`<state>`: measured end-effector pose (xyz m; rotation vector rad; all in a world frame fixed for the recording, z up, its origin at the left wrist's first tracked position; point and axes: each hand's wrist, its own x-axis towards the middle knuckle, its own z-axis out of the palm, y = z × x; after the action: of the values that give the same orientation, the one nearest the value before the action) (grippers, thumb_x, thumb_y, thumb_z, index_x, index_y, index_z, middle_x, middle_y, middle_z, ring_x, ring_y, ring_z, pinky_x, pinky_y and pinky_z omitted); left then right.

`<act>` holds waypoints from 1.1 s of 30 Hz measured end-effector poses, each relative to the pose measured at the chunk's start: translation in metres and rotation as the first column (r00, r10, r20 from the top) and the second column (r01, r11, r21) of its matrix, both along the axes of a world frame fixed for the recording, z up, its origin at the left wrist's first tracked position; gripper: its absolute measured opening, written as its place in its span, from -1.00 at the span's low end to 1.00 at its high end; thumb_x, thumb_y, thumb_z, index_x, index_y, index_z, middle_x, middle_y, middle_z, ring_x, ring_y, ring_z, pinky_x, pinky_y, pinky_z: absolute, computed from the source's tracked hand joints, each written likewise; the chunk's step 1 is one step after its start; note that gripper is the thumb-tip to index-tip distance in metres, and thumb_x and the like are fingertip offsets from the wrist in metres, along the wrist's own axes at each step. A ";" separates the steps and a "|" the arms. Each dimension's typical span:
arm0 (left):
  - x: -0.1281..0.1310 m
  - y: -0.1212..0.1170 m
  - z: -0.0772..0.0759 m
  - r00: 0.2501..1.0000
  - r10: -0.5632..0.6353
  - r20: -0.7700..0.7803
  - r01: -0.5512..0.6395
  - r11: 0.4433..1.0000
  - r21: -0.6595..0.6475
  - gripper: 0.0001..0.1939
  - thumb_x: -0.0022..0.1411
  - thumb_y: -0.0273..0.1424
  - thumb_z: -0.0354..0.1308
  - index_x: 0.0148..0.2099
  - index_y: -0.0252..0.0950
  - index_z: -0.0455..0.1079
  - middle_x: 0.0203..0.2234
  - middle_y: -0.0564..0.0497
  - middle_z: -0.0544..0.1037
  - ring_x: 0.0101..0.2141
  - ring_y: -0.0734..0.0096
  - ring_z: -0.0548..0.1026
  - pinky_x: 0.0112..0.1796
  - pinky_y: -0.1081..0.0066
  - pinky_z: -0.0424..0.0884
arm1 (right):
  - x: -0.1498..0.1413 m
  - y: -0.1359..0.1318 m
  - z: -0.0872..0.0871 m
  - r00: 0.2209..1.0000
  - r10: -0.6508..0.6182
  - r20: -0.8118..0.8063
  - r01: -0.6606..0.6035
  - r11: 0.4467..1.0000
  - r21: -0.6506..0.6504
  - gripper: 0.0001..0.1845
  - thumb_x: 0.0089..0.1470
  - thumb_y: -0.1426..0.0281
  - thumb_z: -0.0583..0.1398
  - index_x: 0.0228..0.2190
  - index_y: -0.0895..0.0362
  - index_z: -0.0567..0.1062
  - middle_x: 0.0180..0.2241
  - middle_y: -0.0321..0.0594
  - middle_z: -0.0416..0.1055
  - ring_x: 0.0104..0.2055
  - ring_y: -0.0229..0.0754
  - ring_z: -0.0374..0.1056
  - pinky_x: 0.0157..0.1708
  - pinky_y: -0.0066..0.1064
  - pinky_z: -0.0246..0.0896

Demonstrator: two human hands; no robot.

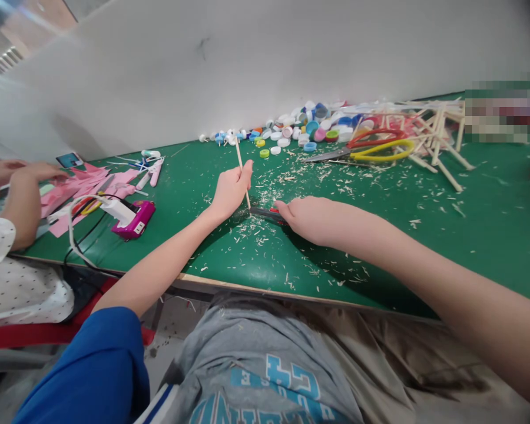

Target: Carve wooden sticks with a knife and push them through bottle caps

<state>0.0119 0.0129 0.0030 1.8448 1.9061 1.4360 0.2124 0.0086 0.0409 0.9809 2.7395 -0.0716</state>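
My left hand (230, 189) is closed around a thin wooden stick (239, 154), tilted so its upper end leans away from me. The stick's lower end comes down close to the green tabletop (172, 218). In my closed right hand (311, 219) is a utility knife (265, 214) with a dark blade and a bit of red on its body. The blade's tip meets the stick's lower end or lies right beside it. Pale wood shavings (258, 235) lie scattered beneath and around both hands.
Colourful bottle caps (311, 126) line the wall, with scissors (366, 147) and a pile of wooden sticks (437, 138) to the right. On the left are a purple power adapter (136, 221), pink pieces (77, 188) and another person's hands (39, 171).
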 end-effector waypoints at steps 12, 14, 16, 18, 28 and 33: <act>0.000 0.000 0.001 1.000 0.013 -0.009 -0.013 1.000 0.003 -0.37 0.31 0.06 -0.11 -0.68 -0.22 0.17 -0.76 0.11 0.26 -0.61 0.49 0.29 -0.43 0.37 0.22 | -0.008 -0.003 -0.004 0.981 -0.129 -0.145 0.128 0.992 -0.014 -0.35 0.34 0.20 -0.30 -0.14 0.27 0.47 -0.25 0.05 0.44 -0.20 0.03 0.39 -0.20 -0.16 0.24; 0.000 0.000 0.001 1.000 0.012 -0.014 -0.012 1.000 0.003 -0.37 0.31 0.07 -0.11 -0.67 -0.22 0.16 -0.76 0.11 0.25 -0.61 0.48 0.30 -0.43 0.36 0.22 | -0.010 -0.003 -0.004 0.980 -0.133 -0.146 0.132 0.991 -0.013 -0.35 0.34 0.20 -0.30 -0.15 0.26 0.47 -0.26 0.04 0.44 -0.20 0.03 0.40 -0.18 -0.16 0.24; 0.000 0.000 0.001 1.000 0.010 -0.026 -0.010 1.000 0.006 -0.37 0.31 0.07 -0.11 -0.67 -0.21 0.17 -0.76 0.10 0.25 -0.60 0.47 0.30 -0.44 0.36 0.21 | -0.013 -0.005 -0.004 0.976 -0.153 -0.157 0.152 0.988 -0.017 -0.34 0.34 0.19 -0.30 -0.16 0.26 0.48 -0.27 0.05 0.44 -0.19 0.02 0.40 -0.18 -0.17 0.25; 0.000 0.001 0.000 0.999 0.011 -0.034 -0.010 1.000 0.014 -0.37 0.31 0.06 -0.11 -0.68 -0.21 0.17 -0.76 0.10 0.25 -0.61 0.47 0.29 -0.44 0.36 0.21 | -0.017 -0.007 -0.003 0.973 -0.163 -0.165 0.164 0.986 -0.011 -0.33 0.34 0.19 -0.31 -0.17 0.27 0.48 -0.28 0.09 0.43 -0.17 0.02 0.40 -0.17 -0.19 0.25; 0.002 -0.001 0.002 1.000 0.001 -0.022 -0.001 1.000 0.010 -0.38 0.32 0.04 -0.10 -0.68 -0.22 0.16 -0.76 0.11 0.25 -0.61 0.48 0.29 -0.42 0.36 0.22 | -0.009 -0.005 -0.004 0.981 -0.156 -0.113 0.157 0.988 -0.005 -0.35 0.34 0.19 -0.31 -0.14 0.26 0.45 -0.26 0.06 0.43 -0.19 0.04 0.40 -0.20 -0.15 0.26; 0.001 0.000 0.002 1.000 0.006 -0.020 -0.006 1.000 0.014 -0.39 0.32 0.02 -0.07 -0.67 -0.22 0.17 -0.76 0.12 0.24 -0.61 0.49 0.28 -0.42 0.36 0.21 | -0.006 -0.005 0.001 0.988 -0.143 -0.067 0.141 0.990 -0.033 -0.34 0.34 0.20 -0.32 -0.14 0.27 0.45 -0.24 0.05 0.43 -0.22 0.03 0.39 -0.22 -0.16 0.23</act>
<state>0.0128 0.0124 0.0048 1.8680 1.9166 1.4420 0.2061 0.0037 0.0418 1.1853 2.7184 -0.1711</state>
